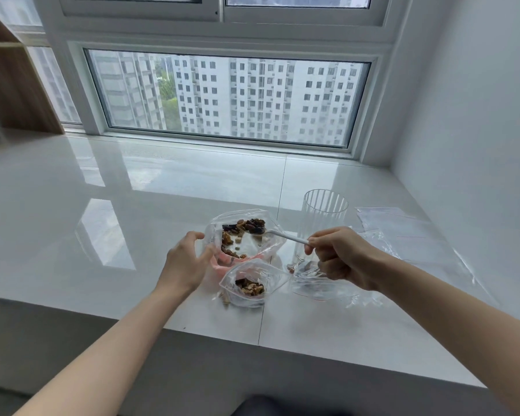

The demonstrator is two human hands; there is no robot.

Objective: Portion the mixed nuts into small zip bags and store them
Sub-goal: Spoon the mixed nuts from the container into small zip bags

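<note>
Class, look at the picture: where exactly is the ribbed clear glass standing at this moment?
In the head view the ribbed glass stands upright on the white counter, right of centre, behind the right hand and right of the large nut bag.

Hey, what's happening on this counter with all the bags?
A person is portioning mixed nuts. The left hand steadies the large open bag of nuts, while the right hand holds a white spoon dipped into it. A small zip bag in front already has some nuts. A ribbed glass and empty bags sit to the right.
</note>
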